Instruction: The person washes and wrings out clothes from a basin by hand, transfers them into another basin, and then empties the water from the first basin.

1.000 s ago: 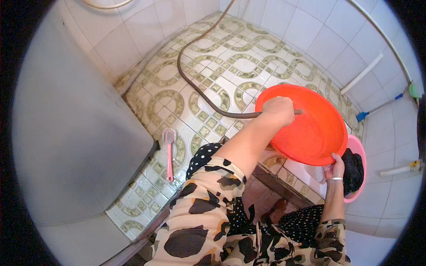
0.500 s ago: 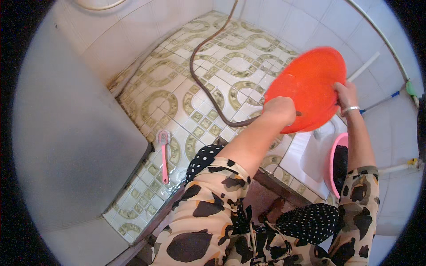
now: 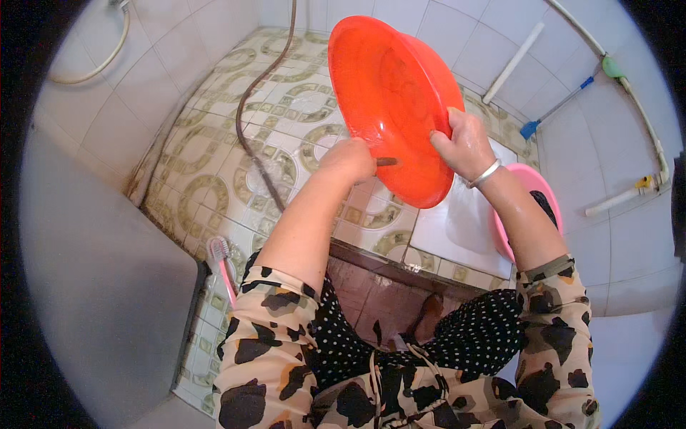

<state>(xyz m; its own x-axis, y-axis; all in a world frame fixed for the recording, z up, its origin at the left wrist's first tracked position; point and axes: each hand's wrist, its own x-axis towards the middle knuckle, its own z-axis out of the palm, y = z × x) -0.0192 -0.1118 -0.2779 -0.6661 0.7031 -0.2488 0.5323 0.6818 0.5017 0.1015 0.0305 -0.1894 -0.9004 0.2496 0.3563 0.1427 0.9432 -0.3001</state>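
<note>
A red plastic basin [image 3: 400, 93] is tipped on its side above the tiled floor, its hollow turned toward me and to the left. My right hand [image 3: 466, 145] grips its right rim, thumb on the inside. My left hand [image 3: 349, 160] is closed around a brown hose [image 3: 250, 136], at the basin's lower left edge. The hose's end pokes past my fingers, pointing into the basin. The inner wall has a wet shine there. Part of the hose is hidden behind my left forearm.
A white squat toilet [image 3: 457, 229] is set into the floor, with a pink basin [image 3: 502, 232] holding dark cloth beside it. A pink-handled brush [image 3: 226, 270] lies by a grey panel [image 3: 107, 272] at left. A blue brush [image 3: 530, 129] leans at the right wall.
The red basin has turned in my hands, so its hollow now faces more to the left. The view has shifted, and both hands with the basin appear farther left.
</note>
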